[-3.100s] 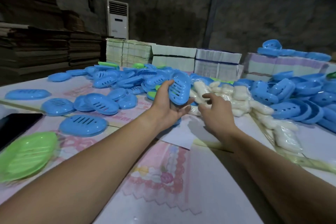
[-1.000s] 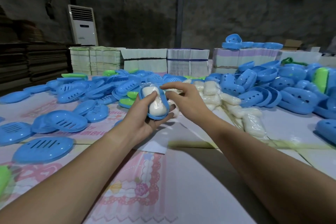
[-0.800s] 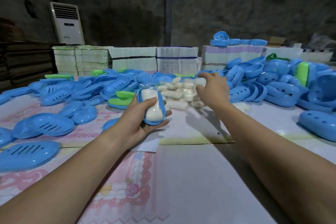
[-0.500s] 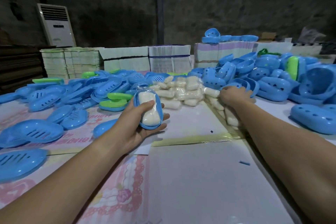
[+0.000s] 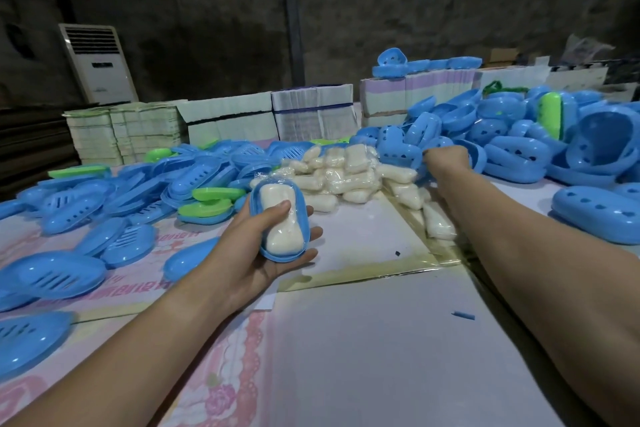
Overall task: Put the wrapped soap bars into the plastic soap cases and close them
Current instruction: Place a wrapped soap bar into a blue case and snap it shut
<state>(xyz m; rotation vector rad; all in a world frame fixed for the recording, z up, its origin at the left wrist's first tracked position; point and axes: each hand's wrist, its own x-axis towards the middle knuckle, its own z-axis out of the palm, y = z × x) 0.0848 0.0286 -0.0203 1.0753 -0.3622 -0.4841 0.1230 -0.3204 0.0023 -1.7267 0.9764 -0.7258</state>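
Observation:
My left hand [image 5: 247,256] is shut on a blue soap case half [image 5: 303,218] held above the table, with a wrapped white soap bar [image 5: 277,218] lying in it under my thumb. A heap of wrapped soap bars [image 5: 343,173] lies just beyond it. My right hand [image 5: 446,161] reaches to the right into a pile of deep blue case halves [image 5: 512,149]. Its fingers are hidden among them, so I cannot tell whether they grip one.
Slotted blue lids [image 5: 121,191] with a few green ones [image 5: 207,208] cover the left of the table. Bundled flat cartons [image 5: 242,118] line the far edge, and a white floor air conditioner [image 5: 98,62] stands behind. A small blue chip [image 5: 462,315] lies on the white sheet.
My right hand left the soap heap and moved right to the pile of deep blue halves. My left hand kept the case half with the soap in it.

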